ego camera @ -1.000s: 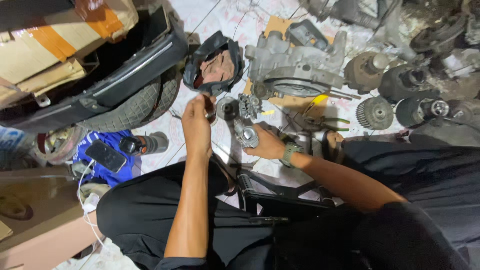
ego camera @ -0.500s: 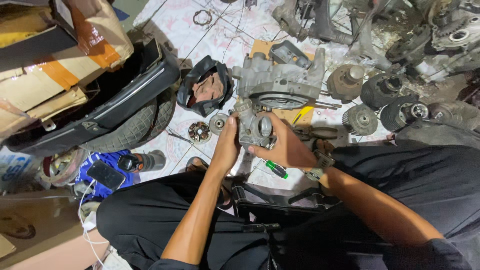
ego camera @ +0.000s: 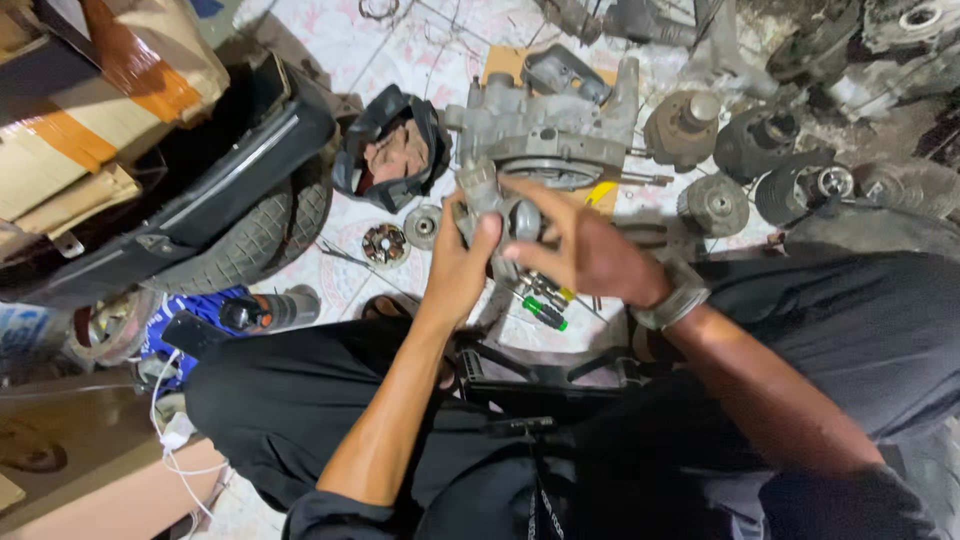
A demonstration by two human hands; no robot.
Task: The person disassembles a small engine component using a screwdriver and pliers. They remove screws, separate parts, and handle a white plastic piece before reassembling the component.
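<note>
Hands [ego camera: 530, 255] raised with metal part [ego camera: 497, 215], above tiled floor [ego camera: 340, 290].

The hands [ego camera: 530, 255] hide most of the metal part [ego camera: 487, 195].

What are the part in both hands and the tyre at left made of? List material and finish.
Part in both hands: looks like cast metal, dull grey, grimy, unpainted. Tyre: apparently black rubber, matte, with moulded tread grooves. Left hand and right hand both grip the part.
</note>
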